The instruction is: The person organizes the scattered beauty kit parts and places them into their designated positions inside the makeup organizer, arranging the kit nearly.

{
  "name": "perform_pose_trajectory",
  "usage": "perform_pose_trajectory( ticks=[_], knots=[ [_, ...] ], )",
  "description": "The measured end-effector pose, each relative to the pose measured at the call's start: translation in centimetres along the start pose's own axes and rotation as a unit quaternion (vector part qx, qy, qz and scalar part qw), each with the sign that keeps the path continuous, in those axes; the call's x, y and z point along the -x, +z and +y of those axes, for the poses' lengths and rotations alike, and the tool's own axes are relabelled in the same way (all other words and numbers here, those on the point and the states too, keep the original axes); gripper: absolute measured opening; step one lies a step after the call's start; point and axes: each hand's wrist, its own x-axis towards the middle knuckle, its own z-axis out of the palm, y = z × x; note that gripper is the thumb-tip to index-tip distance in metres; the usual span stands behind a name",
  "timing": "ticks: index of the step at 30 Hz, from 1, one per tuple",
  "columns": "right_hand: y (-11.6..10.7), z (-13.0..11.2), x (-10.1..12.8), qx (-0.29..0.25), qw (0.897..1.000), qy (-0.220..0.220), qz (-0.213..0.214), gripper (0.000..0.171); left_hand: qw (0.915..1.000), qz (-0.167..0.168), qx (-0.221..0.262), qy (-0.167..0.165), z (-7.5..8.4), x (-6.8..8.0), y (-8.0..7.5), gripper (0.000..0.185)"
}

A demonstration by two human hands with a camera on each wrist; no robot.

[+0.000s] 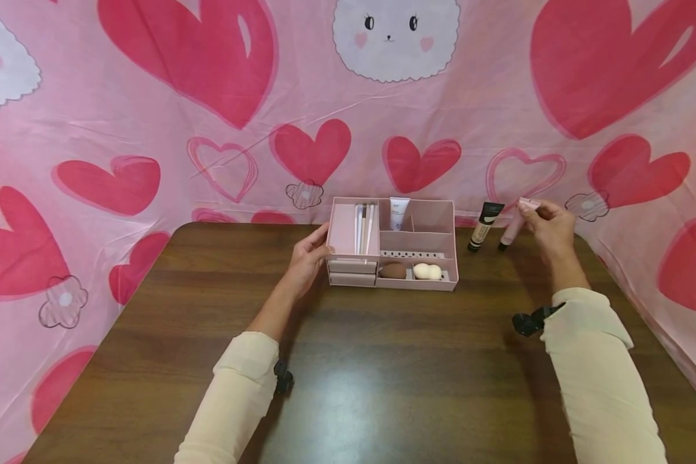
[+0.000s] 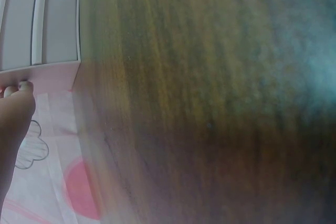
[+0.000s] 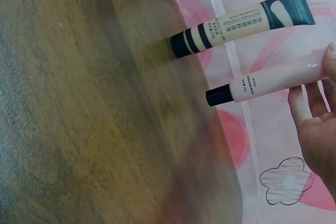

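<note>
The right hand pinches the upper end of a pale pink tube between thumb and fingertips; the tube stands on its black cap at the far right part of the table, leaning slightly. In the right wrist view the same pink tube shows its black cap and a line of small print, with the fingers curled loosely behind its top end. Just beside it, on the side toward the organizer, stands a beige tube with a black cap and dark top, untouched and a little apart from the pink one.

The left hand rests against the left outer wall of a pink organizer box, fingers fairly straight and thumb on the upper edge, steadying rather than wrapping it. The left wrist view shows only fingertips at the box corner.

Inside the box, brushes stand in a rear compartment, and a white tube stands upright next to them. In the front tray lie a brown sponge and a cream sponge side by side. Two small drawers sit at the front left.

Behind the table hangs a pink cloth printed with red hearts.
</note>
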Motion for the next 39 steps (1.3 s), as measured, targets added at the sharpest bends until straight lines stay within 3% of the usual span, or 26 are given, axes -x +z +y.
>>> perform_pose_trajectory(
  ticks=[11,20,39],
  knots=[
    [0.4,-1.4,0.3,0.002,0.999,-0.037,0.027,0.034,1.0,0.0,0.007,0.001,0.1,0.0,0.1,0.066],
    [1.1,-2.4,0.5,-0.027,0.998,-0.049,0.021,0.03,0.9999,0.007,0.007,-0.003,0.1,0.0,0.2,0.067],
    [2.3,-3.3,0.6,-0.007,0.99,-0.099,-0.099,0.017,0.9999,0.005,0.011,0.0,0.0,-0.1,0.1,0.066]
  ],
)
